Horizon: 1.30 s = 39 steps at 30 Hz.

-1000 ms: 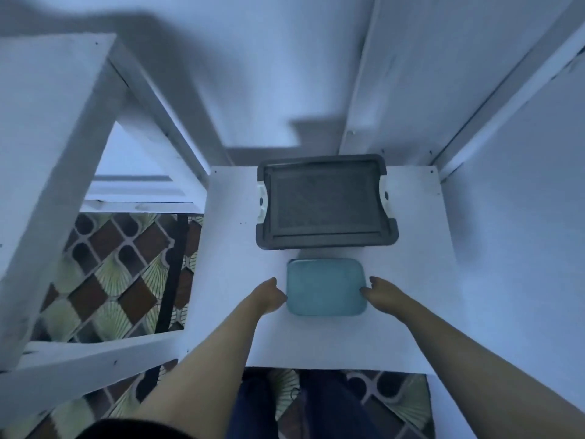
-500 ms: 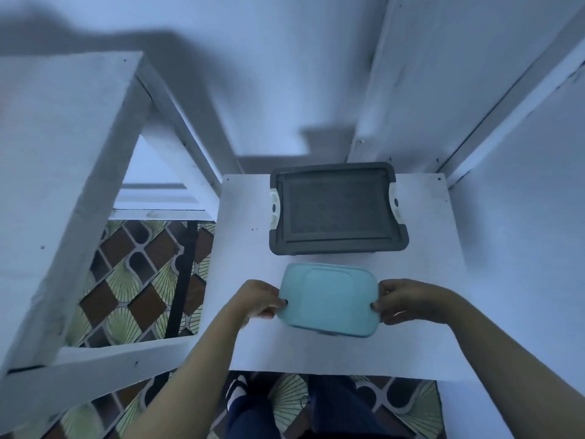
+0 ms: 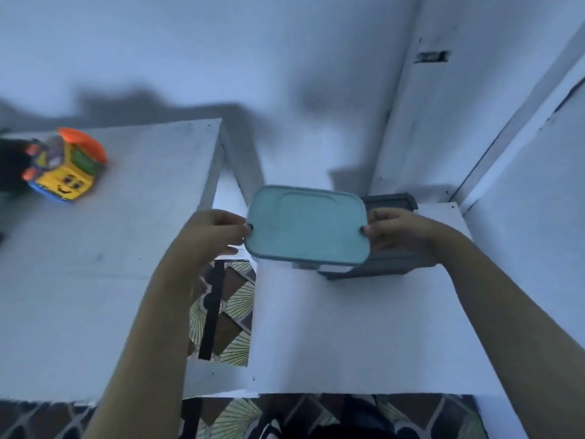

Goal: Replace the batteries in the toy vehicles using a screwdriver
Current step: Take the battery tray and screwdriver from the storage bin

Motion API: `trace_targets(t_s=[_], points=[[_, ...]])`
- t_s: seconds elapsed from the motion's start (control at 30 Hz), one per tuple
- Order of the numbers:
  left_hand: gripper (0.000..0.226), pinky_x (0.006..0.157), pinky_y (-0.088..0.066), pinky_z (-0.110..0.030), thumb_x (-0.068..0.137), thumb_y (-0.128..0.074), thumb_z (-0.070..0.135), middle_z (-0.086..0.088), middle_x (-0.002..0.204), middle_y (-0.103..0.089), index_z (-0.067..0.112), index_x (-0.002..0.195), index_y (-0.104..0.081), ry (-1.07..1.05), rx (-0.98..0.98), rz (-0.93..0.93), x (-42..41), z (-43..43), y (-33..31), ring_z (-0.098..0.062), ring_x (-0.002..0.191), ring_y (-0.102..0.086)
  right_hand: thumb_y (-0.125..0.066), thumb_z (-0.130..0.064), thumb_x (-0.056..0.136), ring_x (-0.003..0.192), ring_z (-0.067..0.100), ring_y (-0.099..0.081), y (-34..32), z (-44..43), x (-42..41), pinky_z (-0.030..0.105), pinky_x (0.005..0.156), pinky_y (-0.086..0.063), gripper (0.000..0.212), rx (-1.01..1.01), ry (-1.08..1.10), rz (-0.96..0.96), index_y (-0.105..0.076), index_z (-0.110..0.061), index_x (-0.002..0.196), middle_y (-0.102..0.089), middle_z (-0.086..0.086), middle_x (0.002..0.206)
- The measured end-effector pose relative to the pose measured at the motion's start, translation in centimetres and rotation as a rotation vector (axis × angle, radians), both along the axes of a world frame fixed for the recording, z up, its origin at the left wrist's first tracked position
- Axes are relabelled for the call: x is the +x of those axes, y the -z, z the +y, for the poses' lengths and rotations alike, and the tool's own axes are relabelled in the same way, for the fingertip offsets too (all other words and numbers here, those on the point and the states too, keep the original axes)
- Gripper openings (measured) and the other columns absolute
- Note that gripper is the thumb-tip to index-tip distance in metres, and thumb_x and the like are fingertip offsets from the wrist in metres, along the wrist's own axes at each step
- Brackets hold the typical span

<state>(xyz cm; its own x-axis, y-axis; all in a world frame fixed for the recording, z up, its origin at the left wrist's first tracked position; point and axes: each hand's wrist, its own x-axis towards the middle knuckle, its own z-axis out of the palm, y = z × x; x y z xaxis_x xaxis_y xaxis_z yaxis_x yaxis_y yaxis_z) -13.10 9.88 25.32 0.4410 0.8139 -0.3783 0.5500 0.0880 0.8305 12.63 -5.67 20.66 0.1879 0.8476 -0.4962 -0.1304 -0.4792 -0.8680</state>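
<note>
Your left hand point(image 3: 215, 231) and your right hand point(image 3: 399, 231) both hold the teal box point(image 3: 307, 226), one on each short side. The fingers of each hand are curled round an edge, and a thumb tip sits on the lid at each side. The box is up in the air, level, with its lid facing you. It hangs over the left edge of the right worktop point(image 3: 348, 337) and the gap next to it. You cannot see inside the box because the lid is on. A grey box point(image 3: 391, 200) sits at the back of the right worktop, close to the corner of the white wall point(image 3: 285, 74). The teal box and your right hand hide most of it, so you only see its far edge and its near edge. The toy vehicle point(image 3: 65, 166) is well away from your hands, far off on the left worktop point(image 3: 126, 232). It is yellow with a smiling face, and it has an orange top. It looks blurry. Something dark point(image 3: 12, 166) is just beside it at the edge of the view, too dim to tell what it is. Between the two worktops you can see the patterned floor point(image 3: 234, 312) and a thin black bar point(image 3: 212, 312) standing up in the gap. A tall white panel point(image 3: 538, 217) closes in the right side, near your right arm.
</note>
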Motion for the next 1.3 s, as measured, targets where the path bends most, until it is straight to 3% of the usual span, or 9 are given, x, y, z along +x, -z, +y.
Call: trace_targets(t_s=[0.07,0.17,0.27,0.47,0.63,0.83,1.1,1.23,1.3], points=[[0.013,0.062,-0.052,-0.023,0.087,-0.065,0.0,-0.008,0.075,-0.065,0.011,0.08,-0.065,-0.019,0.097,-0.027,-2.3,0.8,-2.4,-0.015,0.069,-0.06,-0.059,-0.012,0.091,0.071,0.02,-0.065,-2.2,1.4,-2.7,0.025,0.072,-0.057,0.009,0.072,0.077,-0.063,-0.059,-0.008,0.082,-0.067,0.005,0.074],[0.015,0.056,-0.054,-0.019,0.089,-0.063,0.001,-0.006,0.075,-0.066,0.013,0.08,-0.064,-0.069,0.172,-0.078,-6.6,2.0,-4.8,-0.014,0.066,-0.061,-0.054,-0.02,0.095,0.06,0.015,-0.066,-4.9,3.4,-7.0,0.024,0.066,-0.058,0.02,0.155,0.135,-0.129,-0.062,-0.003,0.089,-0.067,0.009,0.073],[0.018,0.055,-0.054,-0.017,0.09,-0.061,0.002,0.001,0.066,-0.068,0.016,0.08,-0.066,-0.126,0.188,-0.11,-11.4,3.3,-5.6,-0.007,0.058,-0.063,-0.054,-0.024,0.096,0.056,0.016,-0.065,-6.3,5.5,-11.2,0.027,0.066,-0.057,0.025,0.166,0.071,-0.172,-0.062,-0.004,0.082,-0.068,0.004,0.061],[0.016,0.062,-0.053,-0.021,0.092,-0.06,0.004,0.009,0.058,-0.068,0.015,0.084,-0.068,-0.239,0.156,-0.152,-19.4,5.3,-4.5,-0.001,0.052,-0.061,-0.058,-0.03,0.094,0.056,0.016,-0.066,-6.9,8.9,-18.7,0.032,0.073,-0.058,0.031,0.161,0.046,-0.236,-0.066,-0.002,0.082,-0.069,0.003,0.059],[0.011,0.068,-0.05,-0.026,0.091,-0.06,0.003,-0.004,0.078,-0.065,0.01,0.093,-0.068,-0.391,0.182,-0.208,-23.2,7.0,-3.2,-0.013,0.068,-0.059,-0.057,-0.034,0.094,0.054,0.013,-0.065,-6.8,11.5,-23.3,0.032,0.073,-0.057,0.034,0.15,-0.016,-0.322,-0.066,-0.004,0.08,-0.068,-0.002,0.057],[0.01,0.068,-0.049,-0.025,0.092,-0.06,0.003,-0.002,0.08,-0.064,0.008,0.099,-0.066,-0.442,0.207,-0.257,-25.4,8.2,-1.8,-0.013,0.073,-0.059,-0.057,-0.034,0.095,0.052,0.013,-0.064,-6.3,13.6,-26.3,0.03,0.068,-0.057,0.033,0.132,0.005,-0.359,-0.065,-0.006,0.078,-0.067,-0.003,0.056],[0.012,0.069,-0.055,-0.019,0.091,-0.061,0.001,-0.003,0.084,-0.067,0.009,0.096,-0.068,-0.463,0.204,-0.34,-26.4,9.2,-0.1,-0.015,0.078,-0.063,-0.058,-0.034,0.094,0.052,0.013,-0.063,-5.7,14.9,-27.6,0.029,0.063,-0.056,0.032,0.073,0.069,-0.443,-0.064,-0.005,0.08,-0.067,0.001,0.062],[0.01,0.068,-0.054,-0.018,0.094,-0.06,0.008,0.002,0.083,-0.067,0.01,0.1,-0.068,-0.445,0.264,-0.362,-26.3,9.2,0.7,-0.011,0.077,-0.062,-0.067,-0.036,0.087,0.066,0.018,-0.062,-6.3,15.5,-27.4,0.03,0.06,-0.052,0.029,-0.036,0.115,-0.532,-0.059,-0.008,0.09,-0.066,0.003,0.078],[0.021,0.072,-0.053,-0.02,0.095,-0.06,0.02,0.003,0.09,-0.067,0.01,0.113,-0.063,-0.377,0.268,-0.406,-26.6,8.9,1.2,-0.006,0.078,-0.063,-0.069,-0.035,0.083,0.079,0.019,-0.058,-6.9,15.9,-27.4,0.031,0.064,-0.049,0.033,-0.049,0.126,-0.684,-0.054,-0.012,0.101,-0.06,0.001,0.09]])
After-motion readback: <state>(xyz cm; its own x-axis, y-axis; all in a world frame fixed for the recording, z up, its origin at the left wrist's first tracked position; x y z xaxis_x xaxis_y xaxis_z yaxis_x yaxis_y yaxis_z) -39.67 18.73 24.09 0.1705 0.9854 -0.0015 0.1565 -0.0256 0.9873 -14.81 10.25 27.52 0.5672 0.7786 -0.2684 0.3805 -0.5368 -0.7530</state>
